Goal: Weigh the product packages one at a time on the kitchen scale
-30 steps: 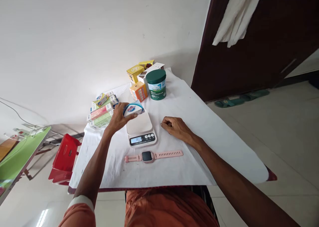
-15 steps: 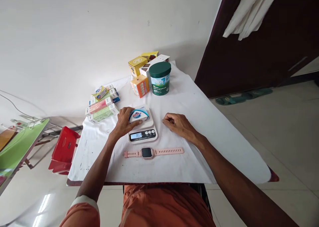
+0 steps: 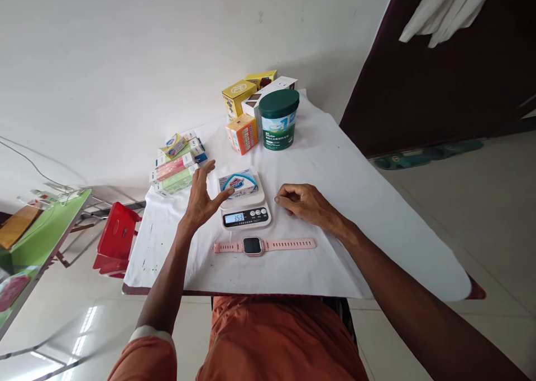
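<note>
A boxed bar of soap [image 3: 238,183] in white and blue packaging lies on the platform of a white digital kitchen scale [image 3: 265,219], whose lit display seems to read 353. Just left of the box, my left hand [image 3: 202,199] is open, fingers spread and thumb close to the box's lower left corner. To the right of the scale my right hand [image 3: 302,202] rests on the white cloth, its fingers curled closed with nothing visible in them. Between my forearms, a pink-strapped smartwatch [image 3: 252,246] is laid out flat in front of the scale.
Several slim cartons [image 3: 172,168] are stacked at the left with a small yellow box [image 3: 173,145] on top. Behind the scale stand a green-lidded tub [image 3: 279,121], an orange box [image 3: 242,135] and yellow boxes [image 3: 238,96]. A red chair [image 3: 117,233] is beside the table's left edge.
My left hand has let go of the soap box and spread its fingers, moving slightly left. The scale reading went from about 362 to 353. My right hand stays curled; the view has shifted a little.
</note>
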Demonstrator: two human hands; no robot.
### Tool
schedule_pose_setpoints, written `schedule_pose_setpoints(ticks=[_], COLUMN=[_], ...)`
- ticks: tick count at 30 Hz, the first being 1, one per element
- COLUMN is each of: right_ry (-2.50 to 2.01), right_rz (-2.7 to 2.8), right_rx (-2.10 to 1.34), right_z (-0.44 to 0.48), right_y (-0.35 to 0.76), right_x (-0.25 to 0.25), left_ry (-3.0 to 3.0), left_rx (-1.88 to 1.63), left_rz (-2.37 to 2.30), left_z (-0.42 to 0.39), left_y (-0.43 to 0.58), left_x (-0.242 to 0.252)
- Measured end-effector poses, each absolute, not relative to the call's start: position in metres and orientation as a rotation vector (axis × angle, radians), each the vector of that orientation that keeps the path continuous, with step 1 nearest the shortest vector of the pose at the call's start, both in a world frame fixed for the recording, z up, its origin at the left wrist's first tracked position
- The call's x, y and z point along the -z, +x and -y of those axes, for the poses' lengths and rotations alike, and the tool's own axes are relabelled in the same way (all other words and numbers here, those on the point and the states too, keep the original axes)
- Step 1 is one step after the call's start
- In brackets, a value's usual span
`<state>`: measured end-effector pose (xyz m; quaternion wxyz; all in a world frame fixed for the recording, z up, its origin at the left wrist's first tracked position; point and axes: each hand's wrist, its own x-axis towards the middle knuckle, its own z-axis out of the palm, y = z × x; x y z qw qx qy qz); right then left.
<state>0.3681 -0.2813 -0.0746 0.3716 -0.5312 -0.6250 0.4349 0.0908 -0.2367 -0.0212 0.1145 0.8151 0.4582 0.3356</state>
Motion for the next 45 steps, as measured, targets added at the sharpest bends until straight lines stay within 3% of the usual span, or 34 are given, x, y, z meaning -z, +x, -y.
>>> schedule_pose_setpoints(ticks=[6,14,23,30,36,45], right_ry=[-1.407,-1.422,-1.423,-1.425,-1.407,-1.361], right_rz=[1.680,1.714,1.707,1.708,1.702,1.671], right_rx=[-1.187,-1.180,-1.190,-1.163,-1.175,-1.137], right_z=[0.280,0.281,0.279,0.279,0.277,0.276], right_y=[0.368,0.368,0.367,0.367,0.368,0.369], right_x=[0.073,0.074,0.079,0.077,0.078,0.084], left_ry=[2.476,2.576,2.403,2.178,2.230,2.734], left_rx=[-0.894,-0.474,-0.992,-0.659,-0.707,-0.797], left_rz=[-1.302,-1.477,-1.900,-2.031,-2.151,-1.327], left_z=[0.229,0.222,0.190,0.137,0.138,0.133], left_y=[0.094,0.109,0.017,-0.051,-0.047,0.131], left_x=[0.029,0.045,0.002,-0.010,-0.007,-0.020])
